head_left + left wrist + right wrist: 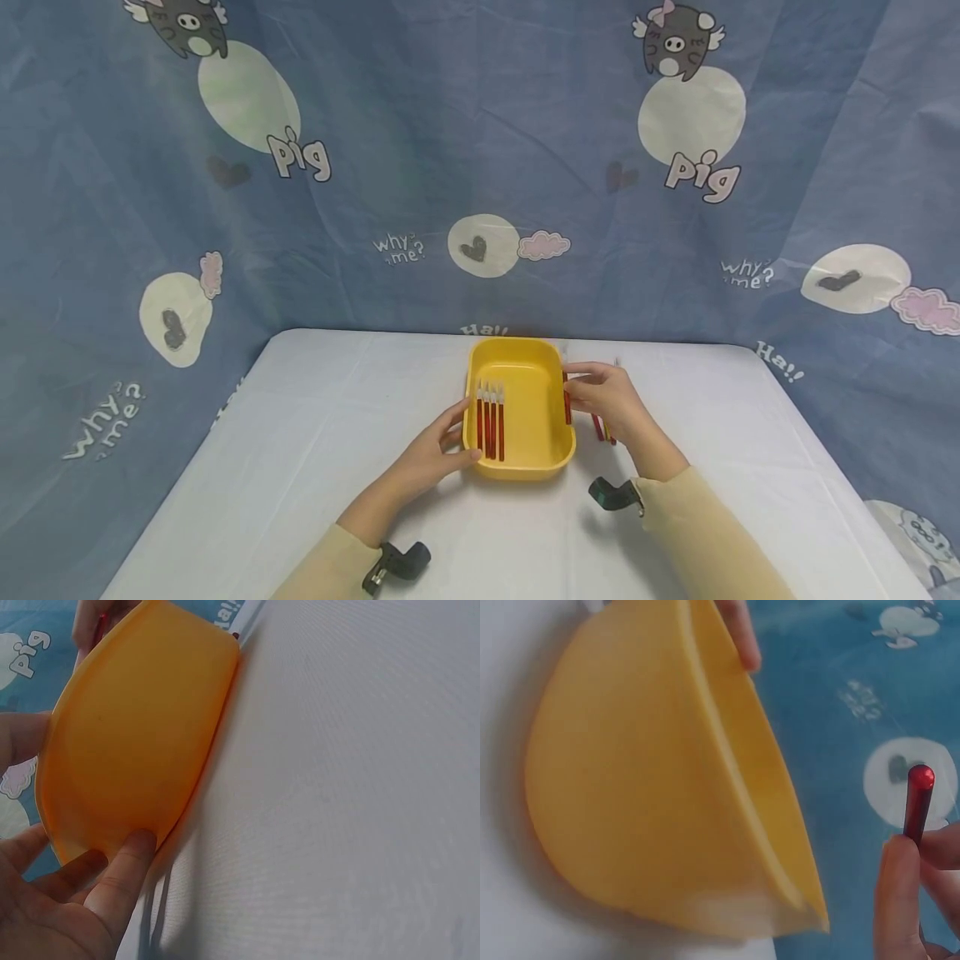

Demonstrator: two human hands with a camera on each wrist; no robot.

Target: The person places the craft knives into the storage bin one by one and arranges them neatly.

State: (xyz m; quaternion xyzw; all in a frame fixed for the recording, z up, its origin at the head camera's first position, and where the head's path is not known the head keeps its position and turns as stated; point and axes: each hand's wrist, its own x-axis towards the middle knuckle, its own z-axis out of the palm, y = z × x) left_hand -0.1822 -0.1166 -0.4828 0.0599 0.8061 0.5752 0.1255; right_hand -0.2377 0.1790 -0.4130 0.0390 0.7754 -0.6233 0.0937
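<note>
A yellow tray (525, 473) sits on the table. Inside it, along the left, several slim red-handled brushes (492, 425) with pale pointed tips lie side by side. My left hand (431, 454) grips the tray's left side; the left wrist view shows fingers (124, 874) against the outer wall. At the tray's right rim, my right hand (609, 398) pinches another red-handled brush (567, 404) between thumb and fingers, tip pointing away. Its rounded red end (921, 780) shows beside the tray in the right wrist view.
Right of the tray, partly hidden beneath my right hand, lie more slim red sticks (598, 428) on the white tabletop (337, 400). A blue printed cloth (480, 167) hangs behind and at the sides. A small dark camera sits on each wrist.
</note>
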